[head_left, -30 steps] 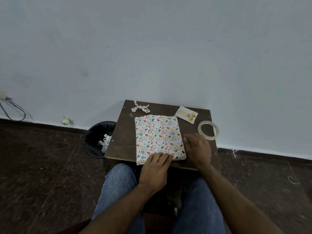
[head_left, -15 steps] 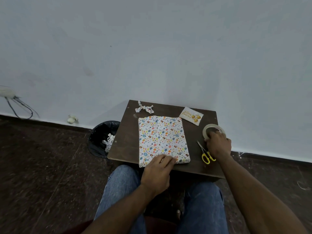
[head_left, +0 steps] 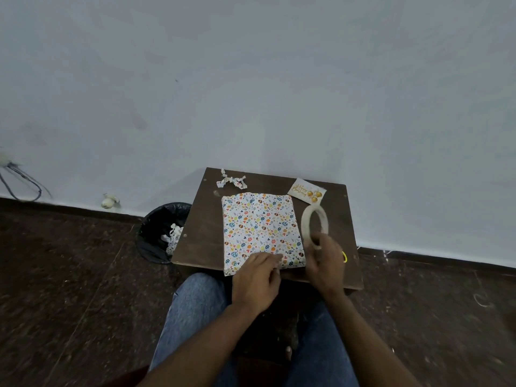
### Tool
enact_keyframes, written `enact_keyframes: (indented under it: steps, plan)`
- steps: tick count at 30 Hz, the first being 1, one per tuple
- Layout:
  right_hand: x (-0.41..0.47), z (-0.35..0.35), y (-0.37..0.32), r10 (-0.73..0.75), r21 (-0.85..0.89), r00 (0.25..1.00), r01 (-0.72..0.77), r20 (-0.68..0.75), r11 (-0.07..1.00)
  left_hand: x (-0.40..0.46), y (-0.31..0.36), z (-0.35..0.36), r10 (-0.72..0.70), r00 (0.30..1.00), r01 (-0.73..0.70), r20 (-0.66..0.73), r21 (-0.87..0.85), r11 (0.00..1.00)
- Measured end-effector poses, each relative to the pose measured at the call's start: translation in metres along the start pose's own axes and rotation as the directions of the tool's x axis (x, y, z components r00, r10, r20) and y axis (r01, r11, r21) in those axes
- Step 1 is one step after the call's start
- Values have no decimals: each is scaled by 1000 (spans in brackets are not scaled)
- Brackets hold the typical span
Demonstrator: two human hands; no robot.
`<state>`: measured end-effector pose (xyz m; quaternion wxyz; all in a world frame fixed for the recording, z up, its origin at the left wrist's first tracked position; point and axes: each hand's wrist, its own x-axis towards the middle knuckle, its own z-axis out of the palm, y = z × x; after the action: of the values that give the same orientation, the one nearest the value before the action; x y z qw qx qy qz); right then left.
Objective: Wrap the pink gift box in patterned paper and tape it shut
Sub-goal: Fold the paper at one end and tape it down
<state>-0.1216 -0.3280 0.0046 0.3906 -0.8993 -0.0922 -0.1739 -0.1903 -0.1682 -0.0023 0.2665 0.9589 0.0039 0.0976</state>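
Left hand (head_left: 258,275): lying palm-down, fingers reaching forward and pressing flat on the wrapped box (head_left: 261,227).
Right hand (head_left: 325,261): hovering raised, fingers pinching the tape roll (head_left: 315,226) upright.

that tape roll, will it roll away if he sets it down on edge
Probably yes: the tape roll is a thin round ring, held upright by the right hand over the table. Laid flat it should stay put. It looks light, being mostly hollow.

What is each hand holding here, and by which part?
The right hand grips the tape roll by its near rim. The left hand holds nothing; it rests on the wrapped box.
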Motion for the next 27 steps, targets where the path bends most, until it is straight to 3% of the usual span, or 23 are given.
enact_keyframes:
  steps: [3, 6, 10, 13, 17, 27]
  plan:
    - [-27, 15, -13, -2, 75, 999, -1, 40, 997, 14, 9, -16, -242, 961, 266, 132, -208, 941]
    - [-40, 24, -20, 7, 163, 994, -24, 105, 986, 24, 10, -27, -363, 898, 439, 248, -465, 768]
    - [-47, 26, -28, -52, 185, 984, 19, 172, 983, 30, 24, -40, -414, 838, 519, 355, -753, 405]
    - [-45, 23, -34, -90, 201, 979, 52, 182, 978, 33, 31, -45, -448, 805, 534, 389, -803, 263]
    - [-45, 21, -33, -69, 227, 978, 23, 195, 974, 27, 31, -48, -412, 808, 536, 421, -816, 217]
    - [-44, 16, -42, 21, 469, 963, -149, 269, 871, 18, 28, -49, -279, 883, 450, 377, -849, 276]
